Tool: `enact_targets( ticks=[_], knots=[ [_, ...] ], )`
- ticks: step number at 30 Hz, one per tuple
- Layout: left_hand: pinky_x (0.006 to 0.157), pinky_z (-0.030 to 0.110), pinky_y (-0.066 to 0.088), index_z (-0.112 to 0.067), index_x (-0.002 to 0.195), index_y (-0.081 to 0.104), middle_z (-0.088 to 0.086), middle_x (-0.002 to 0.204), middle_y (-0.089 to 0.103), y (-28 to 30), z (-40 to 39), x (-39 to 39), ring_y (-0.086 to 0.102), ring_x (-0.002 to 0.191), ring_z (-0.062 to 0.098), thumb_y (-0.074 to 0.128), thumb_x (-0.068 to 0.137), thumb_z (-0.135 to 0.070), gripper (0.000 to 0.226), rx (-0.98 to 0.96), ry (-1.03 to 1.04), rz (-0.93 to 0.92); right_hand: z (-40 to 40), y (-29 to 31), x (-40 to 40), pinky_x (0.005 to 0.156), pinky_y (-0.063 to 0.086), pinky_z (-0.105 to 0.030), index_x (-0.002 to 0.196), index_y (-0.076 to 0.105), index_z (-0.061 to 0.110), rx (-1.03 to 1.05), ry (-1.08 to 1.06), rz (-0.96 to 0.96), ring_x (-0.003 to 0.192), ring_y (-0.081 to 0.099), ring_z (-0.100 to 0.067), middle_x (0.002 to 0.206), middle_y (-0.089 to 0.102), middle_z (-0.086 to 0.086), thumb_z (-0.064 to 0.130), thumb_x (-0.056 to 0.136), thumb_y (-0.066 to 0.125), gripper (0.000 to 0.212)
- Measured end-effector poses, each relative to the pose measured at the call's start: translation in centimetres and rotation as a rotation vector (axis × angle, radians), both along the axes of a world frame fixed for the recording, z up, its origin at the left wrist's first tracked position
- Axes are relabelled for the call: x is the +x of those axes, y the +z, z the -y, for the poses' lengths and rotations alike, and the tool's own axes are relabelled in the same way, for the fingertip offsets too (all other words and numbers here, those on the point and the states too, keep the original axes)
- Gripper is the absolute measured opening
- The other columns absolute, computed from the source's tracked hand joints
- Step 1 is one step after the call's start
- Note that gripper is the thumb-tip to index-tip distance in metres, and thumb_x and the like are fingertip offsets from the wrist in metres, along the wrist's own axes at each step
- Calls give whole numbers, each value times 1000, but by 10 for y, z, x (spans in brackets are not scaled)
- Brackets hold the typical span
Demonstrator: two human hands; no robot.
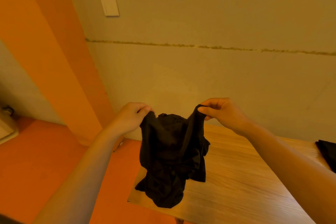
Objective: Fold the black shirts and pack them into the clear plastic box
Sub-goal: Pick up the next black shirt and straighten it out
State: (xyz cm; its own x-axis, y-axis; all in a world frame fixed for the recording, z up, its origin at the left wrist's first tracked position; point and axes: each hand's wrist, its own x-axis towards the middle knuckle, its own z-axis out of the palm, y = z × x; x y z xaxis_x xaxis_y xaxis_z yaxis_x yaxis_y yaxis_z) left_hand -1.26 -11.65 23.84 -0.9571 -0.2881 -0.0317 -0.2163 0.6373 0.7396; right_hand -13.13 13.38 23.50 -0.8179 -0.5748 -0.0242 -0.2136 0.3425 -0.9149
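Note:
A crumpled black shirt (171, 158) hangs between both hands, its lower part bunched on the left end of the wooden table (236, 178). My left hand (128, 119) pinches one upper edge of the shirt. My right hand (222, 113) pinches the other upper edge, a little higher. Another black garment (327, 154) lies at the table's right edge, mostly cut off. The clear plastic box is not in view.
A beige wall with a white switch plate (110, 6) stands behind the table. An orange pillar (54, 51) and orange floor (45, 151) lie to the left. A pale object (7, 125) sits at the far left edge.

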Motion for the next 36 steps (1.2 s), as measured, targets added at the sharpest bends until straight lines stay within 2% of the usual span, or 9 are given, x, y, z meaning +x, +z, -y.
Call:
enact_targets(
  ticks=[4,6,8,10,13,16,21,29,36],
  knots=[
    [84,22,50,-26,92,73,-15,92,68,2,-15,-20,63,92,2,64,91,-21,10,42,-10,-191,12,7,7,65,49,-13,92,71,22,37,75,-85,67,62,3,83,70,10,17,89,64,9],
    [72,14,49,-31,82,71,-15,84,69,4,-21,-30,64,78,-6,71,85,-19,12,70,-35,-196,14,10,7,67,51,-13,93,71,21,40,82,-107,71,63,-2,82,69,8,16,89,65,8],
    [62,10,47,-28,82,72,-11,81,70,9,-29,-41,63,69,-7,75,81,-20,9,71,-83,-149,10,16,4,72,53,-15,93,71,21,46,67,-119,76,66,-11,82,70,5,17,89,67,7],
    [66,15,50,-24,87,74,-7,84,72,16,-39,-54,65,73,0,76,81,-21,7,60,-141,-101,5,22,-1,70,52,-14,94,72,19,49,55,-132,73,66,-7,80,69,6,17,89,66,7],
    [83,21,50,-20,96,74,-7,91,71,28,-61,-78,65,89,6,71,86,-18,11,20,-244,-103,-3,32,-12,64,49,-12,97,71,11,54,65,-177,63,60,5,76,66,6,15,91,64,10],
    [83,16,46,-17,100,74,-8,90,69,43,-86,-105,64,93,7,66,90,-14,13,-5,-299,-162,-14,42,-30,60,46,-11,92,70,17,85,28,-247,58,55,4,73,63,6,18,92,63,7],
    [88,26,50,-13,98,74,-4,90,69,76,-131,-159,66,94,12,65,90,-13,12,-51,-307,-287,-53,71,-73,59,46,-12,91,68,20,47,-88,-311,55,53,6,72,62,8,19,94,60,8],
    [85,24,50,-12,97,74,-2,89,68,141,-214,-249,65,91,12,68,87,-12,12,-76,-279,-441,-131,131,-161,65,52,-23,92,67,19,36,-167,-436,62,57,-6,78,65,2,21,95,59,9],
    [68,15,46,-11,95,74,-2,83,67,181,-271,-315,61,78,6,73,83,-9,13,-60,-243,-469,-187,176,-226,61,47,-18,93,67,18,66,-204,-535,60,53,-9,70,59,6,20,94,60,7]
  ],
)
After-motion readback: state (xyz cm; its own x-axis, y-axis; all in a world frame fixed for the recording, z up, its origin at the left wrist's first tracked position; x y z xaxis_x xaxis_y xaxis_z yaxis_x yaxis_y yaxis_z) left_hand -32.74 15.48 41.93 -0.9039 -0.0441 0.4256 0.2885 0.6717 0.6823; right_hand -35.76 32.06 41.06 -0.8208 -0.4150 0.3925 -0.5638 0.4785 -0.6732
